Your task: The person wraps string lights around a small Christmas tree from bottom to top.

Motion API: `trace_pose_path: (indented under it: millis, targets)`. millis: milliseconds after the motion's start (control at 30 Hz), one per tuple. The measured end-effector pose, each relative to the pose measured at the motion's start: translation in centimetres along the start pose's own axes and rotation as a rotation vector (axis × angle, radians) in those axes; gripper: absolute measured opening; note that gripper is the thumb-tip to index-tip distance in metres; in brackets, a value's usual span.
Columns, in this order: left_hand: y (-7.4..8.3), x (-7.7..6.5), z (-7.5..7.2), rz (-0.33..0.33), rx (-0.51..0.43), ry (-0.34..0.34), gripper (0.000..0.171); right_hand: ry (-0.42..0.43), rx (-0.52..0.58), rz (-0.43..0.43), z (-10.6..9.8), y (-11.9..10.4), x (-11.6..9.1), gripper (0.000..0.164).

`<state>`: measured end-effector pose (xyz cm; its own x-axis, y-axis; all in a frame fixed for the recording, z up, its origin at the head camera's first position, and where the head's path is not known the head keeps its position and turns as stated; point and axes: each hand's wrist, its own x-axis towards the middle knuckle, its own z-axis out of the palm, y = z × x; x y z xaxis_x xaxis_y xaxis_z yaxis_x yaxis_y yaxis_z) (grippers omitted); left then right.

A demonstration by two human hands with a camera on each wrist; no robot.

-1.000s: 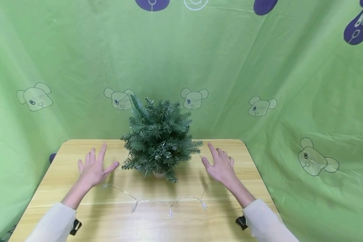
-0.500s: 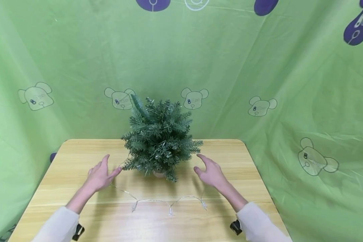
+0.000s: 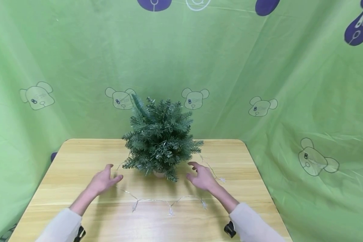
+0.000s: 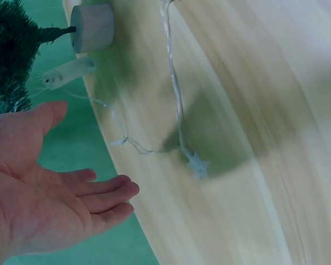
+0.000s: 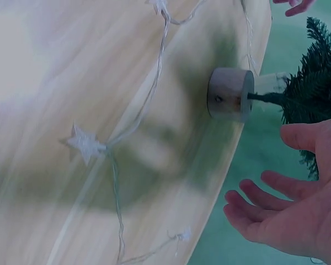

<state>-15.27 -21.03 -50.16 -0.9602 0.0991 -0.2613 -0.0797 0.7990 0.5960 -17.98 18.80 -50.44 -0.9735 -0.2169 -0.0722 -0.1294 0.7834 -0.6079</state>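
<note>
The miniature artificial Christmas tree (image 3: 161, 137) is stood upright on the worktop (image 3: 78, 154), between the left hand (image 3: 104, 181) and the right hand (image 3: 202, 177). Both hands are held above the worktop, nothing gripped, fingers loosely bent and parted from the thumbs. Star-shaped string lights (image 5: 84, 143) are laid near, left and right of the tree. Lettering printed on the green backdrop (image 3: 230, 67) cannot be made out.

The string (image 3: 152, 200) vanishes behind the tree (image 3: 161, 141), whose branches cover the top of its base (image 3: 159, 174). Left of the tree, the left hand (image 3: 103, 181) hides some string; to its right, the right hand (image 3: 203, 178) and wrist do. Behind it, lettering (image 3: 123, 100) is too small to read. Before it, both sleeves (image 3: 62, 226) leave the head view's bottom edge.
</note>
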Motion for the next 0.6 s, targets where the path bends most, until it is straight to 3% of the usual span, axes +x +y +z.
trace_pose_path:
  millis: [600]
  targets:
    - [1.1, 1.3, 2.5, 0.091, 0.074, -0.083, 0.05, -0.128, 0.093, -0.052, 2.8, -0.2, 1.2, 0.044]
